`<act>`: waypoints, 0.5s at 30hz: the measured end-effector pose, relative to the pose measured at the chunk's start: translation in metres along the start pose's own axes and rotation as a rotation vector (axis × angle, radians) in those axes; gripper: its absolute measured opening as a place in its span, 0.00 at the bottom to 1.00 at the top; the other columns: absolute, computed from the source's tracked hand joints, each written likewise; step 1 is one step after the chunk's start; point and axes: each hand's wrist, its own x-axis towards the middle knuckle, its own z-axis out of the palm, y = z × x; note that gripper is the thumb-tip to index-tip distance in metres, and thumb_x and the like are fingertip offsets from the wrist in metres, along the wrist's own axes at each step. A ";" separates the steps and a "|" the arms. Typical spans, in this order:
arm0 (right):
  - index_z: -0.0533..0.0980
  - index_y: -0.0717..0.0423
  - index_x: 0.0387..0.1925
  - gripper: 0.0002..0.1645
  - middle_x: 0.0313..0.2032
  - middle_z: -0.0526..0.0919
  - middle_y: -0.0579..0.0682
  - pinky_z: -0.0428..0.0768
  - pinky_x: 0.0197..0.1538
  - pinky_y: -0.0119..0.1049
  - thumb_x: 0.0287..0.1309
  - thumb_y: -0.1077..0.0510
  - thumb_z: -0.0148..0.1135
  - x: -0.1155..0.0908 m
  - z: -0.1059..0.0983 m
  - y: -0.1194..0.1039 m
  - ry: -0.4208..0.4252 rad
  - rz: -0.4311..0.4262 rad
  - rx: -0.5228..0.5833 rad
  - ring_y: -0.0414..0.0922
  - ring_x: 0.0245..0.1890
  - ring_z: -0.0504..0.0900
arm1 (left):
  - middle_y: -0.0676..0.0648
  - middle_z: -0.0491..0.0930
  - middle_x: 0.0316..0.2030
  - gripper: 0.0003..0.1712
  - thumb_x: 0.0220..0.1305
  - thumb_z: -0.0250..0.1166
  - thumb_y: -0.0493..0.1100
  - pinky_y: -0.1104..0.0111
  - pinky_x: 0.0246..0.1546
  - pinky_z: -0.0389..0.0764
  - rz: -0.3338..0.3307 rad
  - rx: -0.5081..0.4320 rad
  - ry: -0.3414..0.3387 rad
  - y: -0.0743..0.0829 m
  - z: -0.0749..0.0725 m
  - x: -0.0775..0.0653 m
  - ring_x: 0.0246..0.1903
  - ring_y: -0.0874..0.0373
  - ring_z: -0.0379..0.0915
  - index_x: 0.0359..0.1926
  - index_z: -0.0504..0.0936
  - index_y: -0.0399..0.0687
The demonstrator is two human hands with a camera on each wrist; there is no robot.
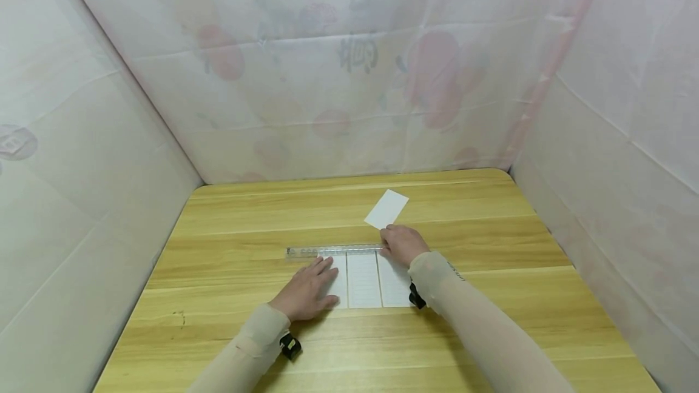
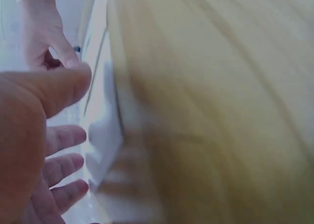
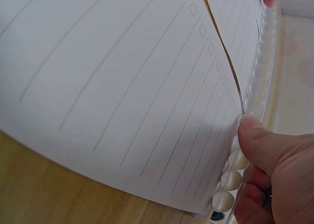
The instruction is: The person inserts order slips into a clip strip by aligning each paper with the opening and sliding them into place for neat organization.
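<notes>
Three white lined note cards (image 1: 363, 281) lie side by side on the table, with thin gaps between them. Along their far edge runs a clear plastic ruler (image 1: 327, 251); up close, the ruler (image 3: 231, 180) shows a row of round shapes. My right hand (image 1: 404, 245) pinches its right end, thumb over the strip and the other fingers curled. My left hand (image 1: 308, 291) rests on the leftmost card with its fingers spread, the fingertips close to the ruler's left part. Diamond marks and printed lines show on a card (image 3: 122, 87) in the right wrist view.
Another white card (image 1: 386, 208) lies at a slant just beyond my right hand. The wooden table (image 1: 229, 217) is bounded by pale printed cloth walls (image 1: 327, 77) at the back and both sides. Each wrist carries a small black device (image 1: 290, 345).
</notes>
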 end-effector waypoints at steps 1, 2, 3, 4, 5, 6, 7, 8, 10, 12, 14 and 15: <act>0.73 0.48 0.27 0.12 0.26 0.73 0.41 0.73 0.34 0.36 0.55 0.51 0.70 0.000 0.000 0.000 0.001 -0.002 -0.001 0.40 0.26 0.70 | 0.41 0.55 0.71 0.38 0.65 0.59 0.60 0.48 0.65 0.58 0.003 0.008 0.008 0.001 -0.002 0.001 0.70 0.43 0.49 0.69 0.66 0.45; 0.73 0.48 0.27 0.13 0.26 0.73 0.41 0.72 0.34 0.36 0.55 0.51 0.70 0.001 0.000 0.000 0.001 -0.005 -0.003 0.40 0.26 0.70 | 0.41 0.56 0.71 0.37 0.66 0.58 0.60 0.49 0.65 0.58 0.004 0.013 0.012 0.002 -0.004 0.002 0.70 0.43 0.50 0.68 0.66 0.44; 0.73 0.48 0.27 0.13 0.26 0.73 0.41 0.72 0.34 0.36 0.55 0.51 0.70 0.001 0.001 0.000 0.003 -0.008 -0.003 0.40 0.26 0.70 | 0.41 0.57 0.71 0.37 0.66 0.58 0.59 0.51 0.65 0.59 0.007 0.020 0.015 0.003 -0.007 0.003 0.69 0.44 0.51 0.68 0.66 0.44; 0.72 0.48 0.27 0.13 0.25 0.72 0.41 0.72 0.34 0.36 0.55 0.51 0.70 0.002 0.001 -0.001 0.006 -0.011 -0.001 0.40 0.26 0.69 | 0.41 0.58 0.70 0.36 0.67 0.58 0.59 0.52 0.65 0.59 0.011 0.027 0.016 0.004 -0.011 0.004 0.69 0.44 0.52 0.68 0.66 0.44; 0.72 0.48 0.26 0.13 0.25 0.72 0.41 0.72 0.34 0.36 0.55 0.51 0.70 0.002 0.001 -0.001 0.008 -0.014 0.002 0.40 0.26 0.70 | 0.41 0.59 0.70 0.36 0.67 0.58 0.59 0.53 0.65 0.60 0.019 0.035 0.020 0.004 -0.016 0.006 0.69 0.45 0.54 0.68 0.66 0.43; 0.72 0.48 0.26 0.13 0.25 0.72 0.41 0.72 0.34 0.36 0.54 0.51 0.70 0.003 0.001 -0.001 0.010 -0.017 0.005 0.40 0.26 0.70 | 0.40 0.60 0.69 0.36 0.67 0.58 0.58 0.53 0.65 0.61 0.027 0.040 0.022 0.005 -0.022 0.008 0.68 0.45 0.56 0.68 0.66 0.43; 0.72 0.48 0.26 0.13 0.25 0.72 0.41 0.72 0.34 0.37 0.54 0.52 0.71 0.003 0.002 -0.002 0.011 -0.020 0.008 0.40 0.26 0.70 | 0.40 0.61 0.68 0.36 0.67 0.58 0.58 0.54 0.64 0.61 0.031 0.034 0.020 0.006 -0.028 0.010 0.67 0.45 0.57 0.68 0.66 0.42; 0.72 0.48 0.26 0.14 0.25 0.72 0.41 0.72 0.34 0.37 0.54 0.52 0.71 0.004 0.002 -0.002 0.012 -0.022 0.011 0.40 0.26 0.70 | 0.40 0.62 0.68 0.36 0.67 0.58 0.58 0.54 0.64 0.62 0.033 0.035 0.015 0.006 -0.035 0.013 0.67 0.45 0.58 0.68 0.66 0.42; 0.72 0.48 0.26 0.14 0.26 0.73 0.41 0.72 0.35 0.37 0.54 0.52 0.71 0.005 0.002 -0.003 0.008 -0.020 0.014 0.40 0.27 0.70 | 0.39 0.63 0.67 0.36 0.67 0.59 0.57 0.54 0.64 0.63 0.041 0.031 0.004 0.007 -0.049 0.022 0.66 0.45 0.60 0.68 0.65 0.41; 0.72 0.48 0.26 0.13 0.26 0.73 0.41 0.72 0.35 0.37 0.54 0.52 0.71 0.005 0.002 -0.003 0.005 -0.020 0.010 0.40 0.27 0.70 | 0.38 0.64 0.66 0.36 0.67 0.59 0.56 0.54 0.63 0.63 0.047 0.039 -0.006 0.007 -0.062 0.033 0.65 0.45 0.61 0.68 0.65 0.40; 0.73 0.48 0.27 0.13 0.26 0.73 0.41 0.73 0.35 0.37 0.54 0.52 0.71 0.005 0.002 -0.003 -0.001 -0.016 0.011 0.40 0.27 0.71 | 0.39 0.65 0.66 0.35 0.68 0.59 0.55 0.56 0.64 0.63 0.053 0.056 -0.029 0.006 -0.074 0.047 0.65 0.46 0.62 0.68 0.65 0.40; 0.73 0.48 0.27 0.13 0.26 0.73 0.41 0.73 0.35 0.37 0.54 0.52 0.71 0.005 0.002 -0.002 -0.003 -0.015 0.009 0.40 0.27 0.71 | 0.40 0.66 0.65 0.35 0.68 0.59 0.55 0.56 0.64 0.63 0.056 0.063 -0.038 0.005 -0.078 0.054 0.64 0.47 0.62 0.68 0.65 0.40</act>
